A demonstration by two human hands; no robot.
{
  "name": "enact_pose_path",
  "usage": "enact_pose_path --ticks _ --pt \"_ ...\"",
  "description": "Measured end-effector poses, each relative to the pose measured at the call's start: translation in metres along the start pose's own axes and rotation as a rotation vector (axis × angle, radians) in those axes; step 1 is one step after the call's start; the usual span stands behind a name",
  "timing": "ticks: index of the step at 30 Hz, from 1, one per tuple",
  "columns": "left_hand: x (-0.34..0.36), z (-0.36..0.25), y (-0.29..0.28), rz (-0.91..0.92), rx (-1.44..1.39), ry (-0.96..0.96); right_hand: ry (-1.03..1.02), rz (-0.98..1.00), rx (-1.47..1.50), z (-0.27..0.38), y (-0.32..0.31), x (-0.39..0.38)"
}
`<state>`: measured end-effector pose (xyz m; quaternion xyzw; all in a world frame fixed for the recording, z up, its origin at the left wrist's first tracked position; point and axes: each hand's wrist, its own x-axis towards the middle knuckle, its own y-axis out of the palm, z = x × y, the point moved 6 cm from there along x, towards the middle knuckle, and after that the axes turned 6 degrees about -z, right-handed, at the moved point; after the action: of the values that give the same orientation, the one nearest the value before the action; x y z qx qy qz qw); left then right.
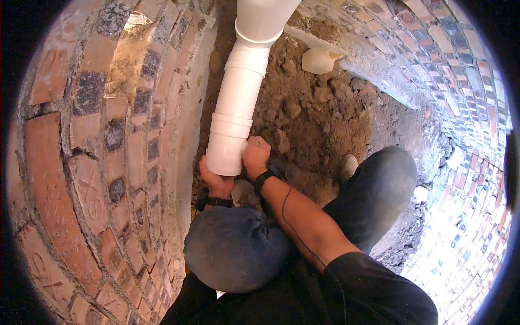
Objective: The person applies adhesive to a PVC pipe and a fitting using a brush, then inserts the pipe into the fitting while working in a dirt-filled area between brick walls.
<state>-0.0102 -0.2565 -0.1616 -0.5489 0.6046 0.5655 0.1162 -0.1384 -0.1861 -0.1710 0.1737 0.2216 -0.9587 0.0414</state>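
Observation:
A white plastic drain pipe (236,97) runs from the top middle toward me, with raised collars along it and a wider white section (264,19) at its far end. Both my hands are at its near end. My left hand (218,183) cups that end from the left and below, its fingers partly hidden behind the pipe. On the right side, my right hand (256,156) is closed against the pipe wall, knuckles up and fingertips out of sight. Each wrist wears a dark band, and a thin dark cord trails along my right forearm.
Brick walls rise closely on the left (86,162) and right (433,49). Loose brown soil and clods (303,103) lie beside the pipe. A cream plastic piece (318,60) sits at the far right wall's base. My bent knees (390,173) flank the work.

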Motion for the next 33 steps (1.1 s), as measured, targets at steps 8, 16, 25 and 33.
enact_pose_path --ticks 8,16,25,33 --pt "-0.007 -0.003 -0.004 -0.069 -0.010 0.013 0.098 0.044 -0.048 -0.009 0.002 0.002" --pt "0.000 0.000 -0.001 0.041 -0.006 -0.002 0.059 0.021 0.040 -0.008 0.002 0.001" --pt "-0.007 -0.008 0.000 0.066 0.049 0.060 -0.023 -0.009 -0.046 -0.001 -0.003 -0.007" --pt "-0.015 -0.009 0.008 0.032 0.060 -0.064 0.768 0.436 0.263 -0.005 -0.023 -0.011"
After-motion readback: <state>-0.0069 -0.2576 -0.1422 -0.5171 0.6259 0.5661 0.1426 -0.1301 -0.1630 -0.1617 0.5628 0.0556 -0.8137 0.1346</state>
